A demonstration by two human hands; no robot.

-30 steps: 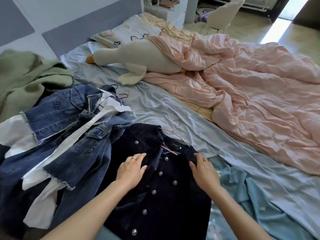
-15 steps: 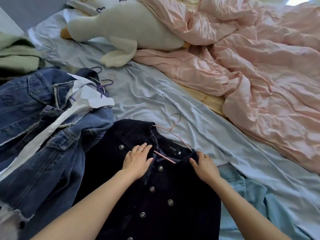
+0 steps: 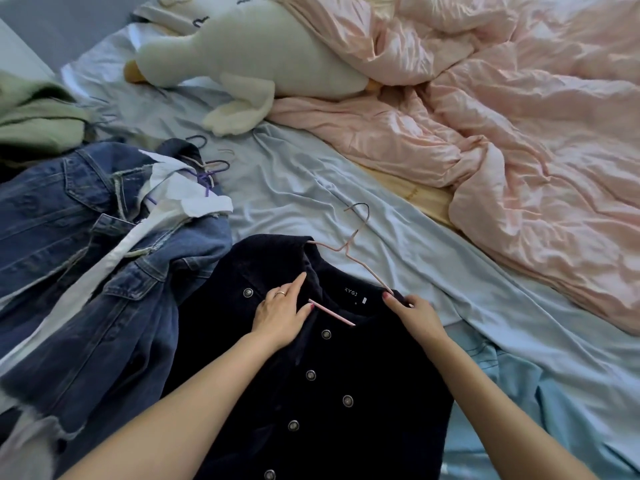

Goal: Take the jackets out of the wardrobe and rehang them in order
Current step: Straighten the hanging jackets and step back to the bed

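Note:
A dark navy jacket [image 3: 332,386] with two rows of metal buttons lies flat on the bed, with a pink wire hanger [image 3: 349,251] inside its neck. My left hand [image 3: 282,311] rests on the jacket's left collar, fingers straight, index finger pointing up along the lapel. My right hand [image 3: 414,315] pinches the right edge of the neckline where the hanger wire comes out. Left of it lies a heap of blue denim jackets [image 3: 86,237] with a white garment [image 3: 180,199] and purple hangers [image 3: 207,168]. A green coat [image 3: 38,112] sits at the far left.
A white plush goose [image 3: 249,53] lies across the top of the bed. A crumpled pink duvet [image 3: 502,133] covers the right half. The pale blue sheet [image 3: 311,174] is bare between the jackets and the duvet. A light blue cloth [image 3: 540,403] lies under my right forearm.
My left hand slid up from the jacket's front to the left collar. My right hand shifted slightly right onto the neckline edge. The view tilted down and closer.

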